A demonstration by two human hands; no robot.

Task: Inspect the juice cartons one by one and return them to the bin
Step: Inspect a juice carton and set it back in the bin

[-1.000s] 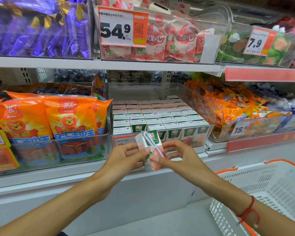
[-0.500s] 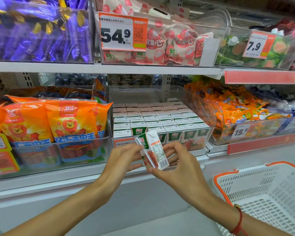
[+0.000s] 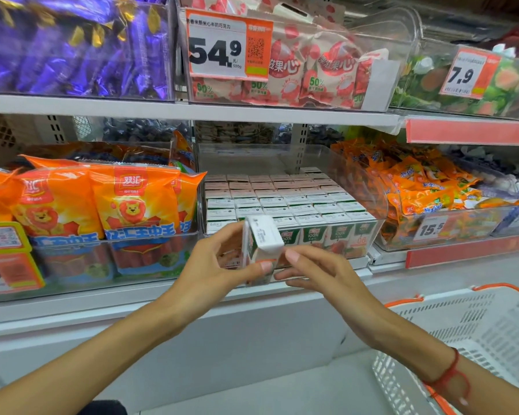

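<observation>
A small white, green and orange juice carton (image 3: pixel 262 242) stands upright in front of the clear bin (image 3: pixel 375 205), its white top turned toward me. My left hand (image 3: pixel 219 271) grips it, thumb on the front and fingers behind. My right hand (image 3: pixel 318 271) is just right of the carton with its fingers relaxed, the fingertips near the carton's lower right edge; contact is unclear. The bin holds several rows of the same cartons (image 3: pixel 285 202) packed tight, with a gap at its front left corner.
Orange sausage packs (image 3: pixel 129 205) fill the bin on the left and orange snack bags (image 3: pixel 417 184) the bin on the right. The shelf above carries price tags (image 3: pixel 228 49). A white basket with an orange rim (image 3: pixel 474 333) is at lower right.
The carton has turned from tilted to upright, top facing me, and moved up toward the bin. My right hand has let go of it and my left hand now holds it alone.
</observation>
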